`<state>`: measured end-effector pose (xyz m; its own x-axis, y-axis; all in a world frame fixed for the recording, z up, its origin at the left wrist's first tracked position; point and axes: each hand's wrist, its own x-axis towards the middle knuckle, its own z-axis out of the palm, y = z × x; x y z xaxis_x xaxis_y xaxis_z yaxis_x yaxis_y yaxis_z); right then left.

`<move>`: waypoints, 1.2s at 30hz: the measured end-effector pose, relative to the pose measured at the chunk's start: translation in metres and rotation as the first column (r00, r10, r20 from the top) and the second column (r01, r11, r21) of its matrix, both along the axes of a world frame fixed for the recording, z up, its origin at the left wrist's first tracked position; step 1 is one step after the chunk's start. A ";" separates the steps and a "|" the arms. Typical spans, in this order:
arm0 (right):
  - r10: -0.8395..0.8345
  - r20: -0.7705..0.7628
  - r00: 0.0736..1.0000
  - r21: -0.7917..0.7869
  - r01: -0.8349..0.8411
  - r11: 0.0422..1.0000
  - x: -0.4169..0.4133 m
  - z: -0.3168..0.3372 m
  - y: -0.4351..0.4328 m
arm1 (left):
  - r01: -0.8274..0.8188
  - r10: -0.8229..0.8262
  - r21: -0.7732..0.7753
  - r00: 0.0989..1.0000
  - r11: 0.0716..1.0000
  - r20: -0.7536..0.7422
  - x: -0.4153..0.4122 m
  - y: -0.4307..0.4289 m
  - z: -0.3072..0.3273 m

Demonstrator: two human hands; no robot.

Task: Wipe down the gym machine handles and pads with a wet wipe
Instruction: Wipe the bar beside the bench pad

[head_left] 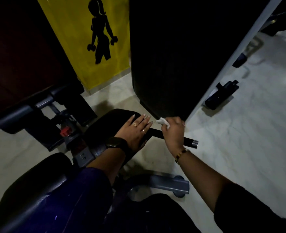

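count: one wet wipe (162, 122), one handle (155, 132), one black pad (112, 121)
right hand (173, 132): my fingers pinch the bunched wipe at their tips, beside the handle
left hand (135, 130): fingers straight, flat on the pad's right edge

Pale, glossy floor (239, 148). Bears a grey base foot (169, 183) of the machine. Well beyond the base foot and to its left, carries a yellow panel (81, 39) standing upright; beyond to its right, a black footpiece (222, 95) lying flat.

Yellow banner (68, 31), black silhouette (101, 31) holding dumbbells; pale glossy floor (256, 140).
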<state>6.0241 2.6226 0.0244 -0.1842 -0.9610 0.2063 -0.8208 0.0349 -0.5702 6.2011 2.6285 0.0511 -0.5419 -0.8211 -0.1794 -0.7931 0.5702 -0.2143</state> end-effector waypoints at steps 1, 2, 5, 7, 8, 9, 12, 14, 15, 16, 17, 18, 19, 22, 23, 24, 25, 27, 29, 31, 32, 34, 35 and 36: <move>0.091 -0.088 0.992 0.028 -0.089 0.996 0.005 -0.006 -0.003 | 0.001 -0.001 0.011 1.000 1.000 -0.007 0.001 -0.002 -0.001; 0.187 -0.165 0.968 0.070 -0.178 0.982 0.008 -0.014 -0.003 | 0.002 -0.002 0.019 1.000 1.000 -0.013 0.001 -0.002 -0.001; 0.390 -0.382 0.838 0.208 -0.334 0.919 0.013 -0.038 0.002 | 0.002 -0.002 0.010 1.000 1.000 -0.023 0.001 -0.003 -0.005; 0.460 -0.500 0.734 0.253 -0.384 0.888 0.009 -0.047 0.013 | 0.007 -0.007 -0.002 1.000 1.000 -0.029 0.001 -0.004 -0.006; 0.484 -0.550 0.681 0.259 -0.411 0.874 0.003 -0.049 0.019 | 0.010 -0.010 -0.008 0.999 1.000 -0.034 0.001 -0.004 -0.007; 0.492 -0.599 0.631 0.262 -0.426 0.866 -0.003 -0.049 0.026 | 0.015 -0.015 -0.015 0.999 1.000 -0.032 0.002 -0.003 -0.008; 0.459 -0.688 0.562 0.250 -0.410 0.877 -0.024 -0.049 0.036 | 0.017 -0.018 -0.017 0.999 1.000 -0.031 0.002 -0.003 -0.008; 0.426 -0.700 0.572 0.235 -0.379 0.895 -0.025 -0.047 0.034 | 0.012 -0.013 -0.026 0.999 1.000 -0.034 0.002 -0.003 -0.009; 0.415 -0.696 0.586 0.230 -0.366 0.902 -0.021 -0.046 0.031 | 0.011 -0.012 -0.030 0.999 0.999 -0.036 0.003 -0.003 -0.009; 0.406 -0.689 0.600 0.222 -0.359 0.907 -0.016 -0.045 0.027 | 0.016 -0.018 -0.032 0.999 0.999 -0.040 0.003 -0.003 -0.009; 0.401 -0.684 0.610 0.217 -0.355 0.909 -0.011 -0.044 0.024 | 0.021 -0.022 -0.031 0.999 0.999 -0.041 0.003 -0.003 -0.009; 0.400 -0.676 0.618 0.210 -0.359 0.909 -0.005 -0.043 0.020 | 0.020 -0.022 -0.031 0.999 0.999 -0.044 0.003 -0.003 -0.009; 0.408 -0.661 0.630 0.208 -0.368 0.906 0.001 -0.042 0.016 | 0.018 -0.020 -0.035 0.999 0.999 -0.047 0.002 -0.003 -0.009; 0.443 -0.570 0.692 0.202 -0.405 0.892 0.009 -0.043 0.003 | 0.014 -0.015 -0.014 1.000 1.000 -0.020 0.001 -0.004 -0.008; 0.452 -0.547 0.704 0.209 -0.408 0.889 0.009 -0.044 0.001 | 0.014 -0.014 -0.005 1.000 1.000 -0.009 0.001 -0.004 -0.009; 0.460 -0.533 0.711 0.209 -0.416 0.885 0.007 -0.044 0.000 | 0.011 -0.011 -0.002 1.000 1.000 -0.003 0.001 -0.004 -0.009; 0.470 -0.527 0.708 0.202 -0.432 0.879 0.005 -0.044 0.001 | 0.008 -0.008 -0.005 1.000 1.000 0.000 0.001 -0.004 -0.008; 0.494 -0.535 0.685 0.184 -0.476 0.860 -0.004 -0.046 0.006 | 0.005 -0.005 -0.007 1.000 1.000 -0.001 0.001 -0.004 -0.008; 0.512 -0.570 0.642 0.167 -0.521 0.837 -0.017 -0.047 0.014 | 0.007 -0.007 -0.013 1.000 1.000 0.002 0.001 -0.003 -0.008; 0.492 -0.619 0.613 0.131 -0.536 0.834 -0.031 -0.046 0.024 | 0.006 -0.006 -0.013 1.000 1.000 0.010 0.000 -0.002 -0.006; 0.466 -0.640 0.611 0.120 -0.520 0.846 -0.037 -0.045 0.029 | 0.003 -0.003 -0.011 1.000 1.000 0.010 0.000 -0.002 -0.006; 0.389 -0.644 0.659 0.111 -0.422 0.900 -0.039 -0.042 0.034 | -0.001 0.001 0.000 1.000 1.000 0.003 -0.001 -0.003 -0.004; 0.350 -0.616 0.706 0.127 -0.349 0.928 -0.034 -0.040 0.032 | 0.000 0.000 0.005 1.000 1.000 -0.003 -0.001 -0.003 -0.003; 0.311 -0.575 0.757 0.151 -0.275 0.950 -0.025 -0.038 0.028 | 0.000 0.001 0.009 1.000 1.000 -0.006 0.000 -0.003 -0.003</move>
<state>5.9995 2.6510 -0.0137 0.2471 -0.9607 0.1264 -0.9689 -0.2467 0.0192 6.2006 2.6254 0.0481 -0.5426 -0.8196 -0.1837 -0.7946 0.5718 -0.2041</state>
